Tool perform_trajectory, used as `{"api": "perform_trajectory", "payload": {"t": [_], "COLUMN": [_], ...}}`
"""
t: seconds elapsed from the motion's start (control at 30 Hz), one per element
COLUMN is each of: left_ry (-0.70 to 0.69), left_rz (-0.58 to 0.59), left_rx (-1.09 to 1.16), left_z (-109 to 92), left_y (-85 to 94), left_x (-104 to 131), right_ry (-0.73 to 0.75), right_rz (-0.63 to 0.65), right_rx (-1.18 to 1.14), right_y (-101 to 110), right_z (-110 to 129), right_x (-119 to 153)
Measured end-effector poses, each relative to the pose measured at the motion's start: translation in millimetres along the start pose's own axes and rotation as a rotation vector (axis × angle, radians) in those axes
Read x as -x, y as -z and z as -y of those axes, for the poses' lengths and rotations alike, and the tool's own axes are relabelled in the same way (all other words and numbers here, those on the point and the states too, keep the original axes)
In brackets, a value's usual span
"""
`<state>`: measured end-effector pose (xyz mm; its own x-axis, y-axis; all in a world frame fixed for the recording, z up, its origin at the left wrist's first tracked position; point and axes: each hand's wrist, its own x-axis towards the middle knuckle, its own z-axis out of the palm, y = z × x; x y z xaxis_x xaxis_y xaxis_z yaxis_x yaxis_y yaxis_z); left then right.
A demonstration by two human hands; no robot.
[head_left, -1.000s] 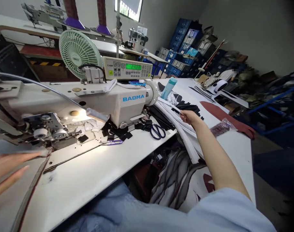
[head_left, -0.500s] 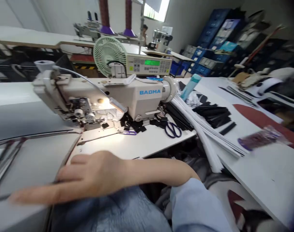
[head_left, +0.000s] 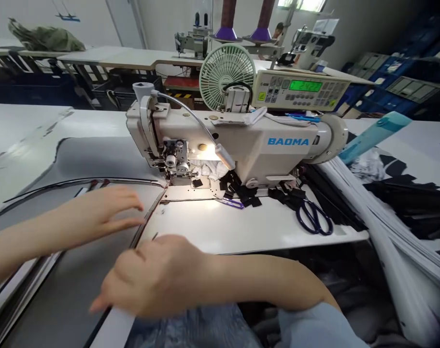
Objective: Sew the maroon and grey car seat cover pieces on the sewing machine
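Grey fabric [head_left: 92, 261] with dark, piped edges lies left of the sewing machine [head_left: 248, 145], one corner under its needle area. Over this fabric my left hand [head_left: 113, 208] reaches in from the left, fingers apart and holding nothing. Nearer to me, my right hand [head_left: 150, 278] is curled at the fabric's right edge, blurred; whether its fingers pinch the edge is hidden. A lit lamp [head_left: 224, 155] shines on the machine bed. Small black pieces [head_left: 241, 188], purple snips [head_left: 232, 203] and dark blue scissors [head_left: 314, 217] lie along the bed.
A green fan [head_left: 227, 75] and a control panel [head_left: 301, 92] stand behind the machine. White strips [head_left: 382, 212], black strips [head_left: 411, 203] and a teal bottle [head_left: 377, 135] are at the right. Thread cones [head_left: 229, 19] rise at the back.
My left hand has come into view from the left. My right hand's extended index finger has curled in. The view has swung left, so the machine appears farther right.
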<state>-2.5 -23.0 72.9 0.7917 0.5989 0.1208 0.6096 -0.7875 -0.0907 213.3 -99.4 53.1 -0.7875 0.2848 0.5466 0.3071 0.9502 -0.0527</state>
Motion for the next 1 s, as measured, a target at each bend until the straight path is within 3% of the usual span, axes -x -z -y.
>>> {"api": "perform_trajectory", "payload": {"t": [0.13, 0.2, 0.27, 0.33, 0.43, 0.57, 0.67, 0.83, 1.0], "left_ry": [0.093, 0.084, 0.068, 0.065, 0.120, 0.296, 0.363, 0.364, 0.319], "left_rz": [0.215, 0.238, 0.210, 0.177, 0.197, 0.312, 0.295, 0.295, 0.284], "left_rx": [-0.099, -0.131, -0.166, -0.136, 0.111, 0.560, 0.752, 0.742, 0.593], "left_z": [3, -3, -10, -10, 8, 43, 54, 52, 43], "left_y": [-55.1, -73.3, -82.6, -84.4, -78.8, -70.5, -70.0, -73.7, -78.0], "left_x": [-60, -71, -70, -66, -60, -54, -51, -47, -46], "right_ry": [-0.197, -0.238, -0.248, -0.236, -0.198, -0.178, -0.168, -0.163, -0.147], "right_rz": [0.131, 0.196, 0.182, 0.155, 0.191, 0.317, 0.350, 0.352, 0.315], "right_rx": [0.227, 0.273, 0.276, 0.260, 0.248, 0.201, 0.156, 0.159, 0.179], "right_y": [-42, -61, -73, -81, -89, -101, -105, -104, -103], "right_z": [-32, -38, -40, -42, -48, -60, -73, -94, -96], "right_x": [37, 62, 81, 91, 88, 65, 45, 33, 38]}}
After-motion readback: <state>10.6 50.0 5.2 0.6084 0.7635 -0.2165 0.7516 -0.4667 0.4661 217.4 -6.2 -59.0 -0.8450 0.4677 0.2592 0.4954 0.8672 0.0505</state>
